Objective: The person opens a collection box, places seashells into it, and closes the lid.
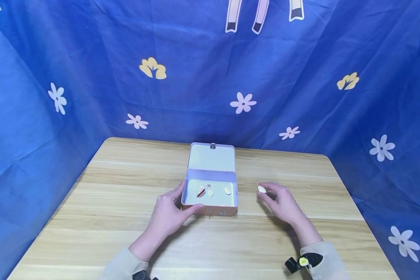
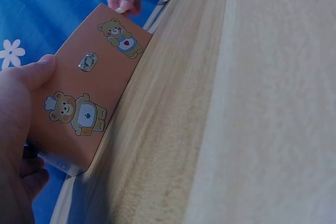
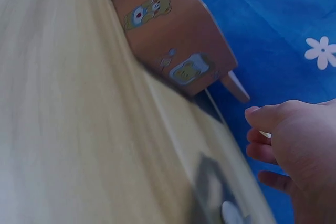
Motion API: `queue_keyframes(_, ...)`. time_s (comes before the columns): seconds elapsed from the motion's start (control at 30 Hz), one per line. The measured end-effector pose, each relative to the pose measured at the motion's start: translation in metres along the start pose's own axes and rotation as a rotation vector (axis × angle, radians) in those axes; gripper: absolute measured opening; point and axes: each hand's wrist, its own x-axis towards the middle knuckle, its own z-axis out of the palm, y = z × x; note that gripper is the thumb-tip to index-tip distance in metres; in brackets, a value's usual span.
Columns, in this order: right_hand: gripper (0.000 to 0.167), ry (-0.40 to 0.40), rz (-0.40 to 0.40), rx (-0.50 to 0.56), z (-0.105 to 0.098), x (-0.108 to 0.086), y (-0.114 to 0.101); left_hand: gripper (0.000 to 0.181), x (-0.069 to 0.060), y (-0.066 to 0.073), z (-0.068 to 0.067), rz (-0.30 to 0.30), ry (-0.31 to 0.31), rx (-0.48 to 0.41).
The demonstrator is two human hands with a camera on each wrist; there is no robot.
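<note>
A hinged tin box [image 1: 210,210] stands with its lid [image 1: 211,157] raised, pale inside and orange-brown with bear pictures outside. My left hand [image 1: 168,214] grips its front left corner, thumb along the front wall and fingers at the left side. Inside the box lie a reddish-brown and white shell [image 1: 201,191], two small pale pieces beside it, and a whitish oval shell [image 1: 227,191] near the right wall. To the right of the box, my right hand [image 1: 280,202] pinches a small white shell [image 1: 261,189] between thumb and fingers, just above the table.
The box rests on a wood-grain table [image 1: 126,167]. Blue cloth [image 1: 196,97] with flower prints hangs behind the table and on both sides. In the right wrist view, a small white oval thing [image 3: 231,213] appears near the bottom; its kind is unclear.
</note>
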Motion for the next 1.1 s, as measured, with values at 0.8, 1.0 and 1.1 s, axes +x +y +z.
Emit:
queue_keyframes(0.8, 0.029, -0.025, -0.081, 0.029, 0.0, 0.027, -0.043, 0.105, -0.001, 0.001, -0.001, -0.001, -0.004, -0.019)
queue_keyframes(1.0, 0.029, -0.039, -0.106, 0.04, 0.004, 0.034, -0.053, 0.105, -0.001, 0.001, -0.001, -0.004, -0.006, -0.022)
queue_keyframes(1.1, 0.028, -0.038, -0.121, 0.059, 0.007, 0.037, -0.057, 0.104, -0.001, 0.001, -0.001, -0.013, -0.009, -0.025)
